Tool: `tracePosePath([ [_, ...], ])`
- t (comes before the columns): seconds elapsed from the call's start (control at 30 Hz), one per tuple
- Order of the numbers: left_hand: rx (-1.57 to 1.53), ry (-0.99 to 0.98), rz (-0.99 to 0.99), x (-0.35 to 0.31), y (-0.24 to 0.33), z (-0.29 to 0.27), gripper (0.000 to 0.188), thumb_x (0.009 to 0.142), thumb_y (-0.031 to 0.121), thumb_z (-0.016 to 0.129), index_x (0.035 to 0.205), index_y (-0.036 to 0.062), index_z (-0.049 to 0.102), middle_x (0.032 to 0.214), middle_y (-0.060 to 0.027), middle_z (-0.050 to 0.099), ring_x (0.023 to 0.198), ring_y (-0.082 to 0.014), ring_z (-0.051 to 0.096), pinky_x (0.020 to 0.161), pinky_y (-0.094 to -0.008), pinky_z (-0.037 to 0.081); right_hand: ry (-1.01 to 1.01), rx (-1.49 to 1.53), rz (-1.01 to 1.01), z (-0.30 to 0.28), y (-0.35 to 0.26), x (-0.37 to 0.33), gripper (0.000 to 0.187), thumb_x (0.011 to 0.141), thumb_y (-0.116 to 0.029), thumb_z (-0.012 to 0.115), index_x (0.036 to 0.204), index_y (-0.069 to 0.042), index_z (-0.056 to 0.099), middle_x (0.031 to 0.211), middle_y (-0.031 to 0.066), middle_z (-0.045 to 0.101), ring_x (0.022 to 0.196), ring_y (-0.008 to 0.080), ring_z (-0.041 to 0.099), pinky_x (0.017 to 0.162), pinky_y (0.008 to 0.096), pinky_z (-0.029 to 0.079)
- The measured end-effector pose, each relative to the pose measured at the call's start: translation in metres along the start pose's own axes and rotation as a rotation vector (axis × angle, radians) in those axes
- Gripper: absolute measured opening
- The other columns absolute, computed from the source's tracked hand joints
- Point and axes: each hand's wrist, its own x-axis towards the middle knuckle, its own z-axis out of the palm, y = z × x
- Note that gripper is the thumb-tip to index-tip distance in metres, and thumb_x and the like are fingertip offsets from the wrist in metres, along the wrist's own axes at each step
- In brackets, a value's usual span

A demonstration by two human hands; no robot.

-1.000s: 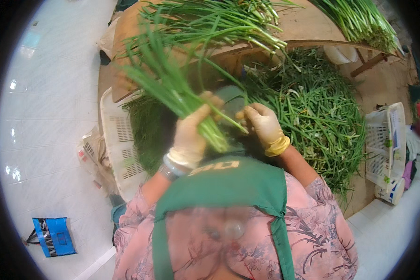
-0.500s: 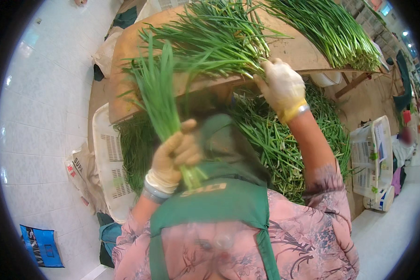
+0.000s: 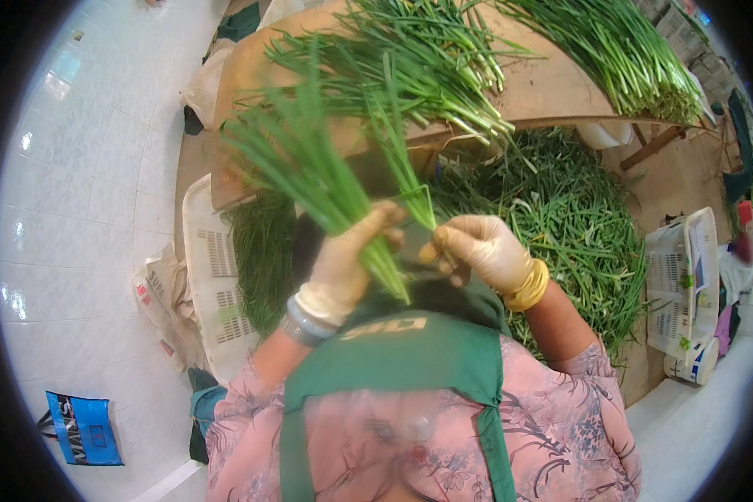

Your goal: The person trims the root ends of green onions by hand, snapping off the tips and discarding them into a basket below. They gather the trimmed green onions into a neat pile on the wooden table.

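In front of my green apron (image 3: 402,356), my left hand (image 3: 336,266), gloved, is closed round a bunch of garlic chives (image 3: 322,171). Their leaves fan up and to the left, and pale stem ends stick out below the fist. Close beside it, my gloved right hand (image 3: 485,251) pinches a few garlic chives (image 3: 406,171) near their base, leaves pointing upward. Beyond both hands, a loose pile of garlic chives (image 3: 418,71) lies on the wooden tabletop (image 3: 560,96). A neater stack of garlic chives (image 3: 615,58) rests on its right side.
Under the table edge spreads a big heap of loose green leaves (image 3: 560,226). A white slotted crate (image 3: 202,243) stands at left, another white crate (image 3: 678,293) at right above a white bucket (image 3: 694,361). A pale sack (image 3: 166,297) and blue bag (image 3: 92,427) lie on the tiles.
My right hand has drawn back from the pile on the table toward my chest, now with a few chives. My left hand has moved slightly up and right with its bunch.
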Motion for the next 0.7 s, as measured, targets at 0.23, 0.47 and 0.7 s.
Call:
tracePosePath([
  [0.23,0.076,-0.115,0.022,0.008,-0.012,0.013,0.033,0.094,0.007,0.064,0.126,0.0023,0.059,0.105,-0.0075,0.068,0.081,-0.0117,0.061,0.073,-0.0266,0.053,-0.097,-0.027,-0.068,-0.003,0.040,-0.002,0.023,0.097,-0.021,0.061,0.098,0.001,0.067,0.080,0.0031,0.062,0.072,0.0102,0.059,0.069,0.0257,0.051],
  [0.47,0.212,0.037,0.125,0.011,-0.024,0.019,0.036,0.090,0.002,0.067,0.126,0.0011,0.060,0.102,-0.0058,0.069,0.082,-0.0117,0.062,0.073,-0.0238,0.051,0.197,0.441,-0.279,0.010,0.055,0.007,0.020,0.091,-0.010,0.069,0.106,0.000,0.063,0.099,0.0072,0.065,0.083,0.0112,0.061,0.078,0.0270,0.052],
  [0.7,0.138,0.024,0.136,0.010,-0.031,0.022,0.035,0.085,0.001,0.072,0.118,-0.0005,0.063,0.095,-0.0049,0.067,0.078,-0.0139,0.060,0.072,-0.0266,0.050,0.222,0.181,-0.319,-0.064,0.091,-0.050,0.016,0.090,-0.007,0.069,0.103,-0.002,0.062,0.094,0.0068,0.064,0.080,0.0159,0.063,0.075,0.0297,0.053],
])
